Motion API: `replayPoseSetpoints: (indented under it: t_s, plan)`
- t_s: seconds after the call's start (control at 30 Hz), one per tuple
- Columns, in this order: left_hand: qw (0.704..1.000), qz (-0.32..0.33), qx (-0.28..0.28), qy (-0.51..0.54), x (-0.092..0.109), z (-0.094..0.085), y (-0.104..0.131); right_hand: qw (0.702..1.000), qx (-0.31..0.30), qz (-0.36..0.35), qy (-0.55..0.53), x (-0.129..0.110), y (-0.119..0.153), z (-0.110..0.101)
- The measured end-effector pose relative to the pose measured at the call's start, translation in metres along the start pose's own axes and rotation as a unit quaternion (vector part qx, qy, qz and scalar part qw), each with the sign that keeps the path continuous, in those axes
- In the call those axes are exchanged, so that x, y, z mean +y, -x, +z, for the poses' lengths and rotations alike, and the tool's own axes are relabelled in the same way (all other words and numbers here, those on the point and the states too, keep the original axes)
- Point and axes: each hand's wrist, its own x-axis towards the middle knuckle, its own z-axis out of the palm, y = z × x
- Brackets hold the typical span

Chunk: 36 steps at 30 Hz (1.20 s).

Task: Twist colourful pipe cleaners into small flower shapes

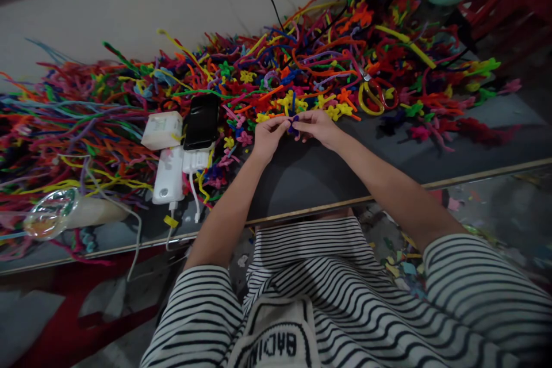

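Both hands meet over the dark table, pinching one small purple pipe-cleaner flower [294,125] between them. My left hand [271,137] has its thumb and forefinger closed on the flower's left side. From the other side, my right hand [319,128] grips it with bent fingers, which partly cover it. Right behind the hands lie yellow pipe-cleaner flowers [344,110] and an orange one [345,96]. A big heap of loose, many-coloured pipe cleaners [259,57] spreads along the back of the table.
Scissors [371,95] with yellow and red handles rest on the heap at right. To the left are a black phone [202,121], a white power bank [169,175], a white box [163,129] and a plastic-lidded cup [56,213]. The table's front edge [302,215] runs before my body.
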Motion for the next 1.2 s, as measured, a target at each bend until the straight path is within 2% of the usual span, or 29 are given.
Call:
replayPoseSetpoints:
  t_s: [0.17, 0.27, 0.4, 0.6, 0.77, 0.83, 1.0, 1.2]
  plan:
    - [0.999, -0.007, 0.001, 0.048, 0.0, 0.002, 0.001, 1.0, 0.0, -0.012, 0.017, 0.0, 0.0, -0.001]
    - [0.998, -0.026, 0.014, 0.053, 0.002, 0.003, 0.002, 0.999, -0.005, -0.022, 0.023, 0.001, 0.0, -0.001]
    - [0.999, -0.011, 0.024, 0.036, 0.0, 0.003, 0.001, 0.999, -0.007, -0.028, 0.027, 0.002, -0.001, -0.002]
    - [0.997, 0.022, 0.01, -0.078, 0.003, 0.001, 0.001, 0.998, 0.049, -0.026, 0.025, 0.006, -0.004, 0.0]
    - [0.968, 0.071, 0.013, -0.24, 0.018, 0.009, 0.013, 0.997, 0.077, -0.012, 0.009, 0.009, -0.005, 0.0]
    - [0.959, 0.076, 0.024, -0.272, 0.022, 0.013, 0.018, 0.997, 0.079, -0.02, 0.008, 0.01, -0.005, -0.001]
    - [0.97, 0.063, 0.064, -0.227, 0.015, 0.012, 0.016, 0.995, 0.073, -0.05, 0.048, 0.015, -0.007, -0.004]
    - [0.974, 0.047, 0.107, -0.196, 0.005, 0.005, 0.007, 0.982, 0.121, -0.109, 0.097, 0.02, -0.011, -0.006]
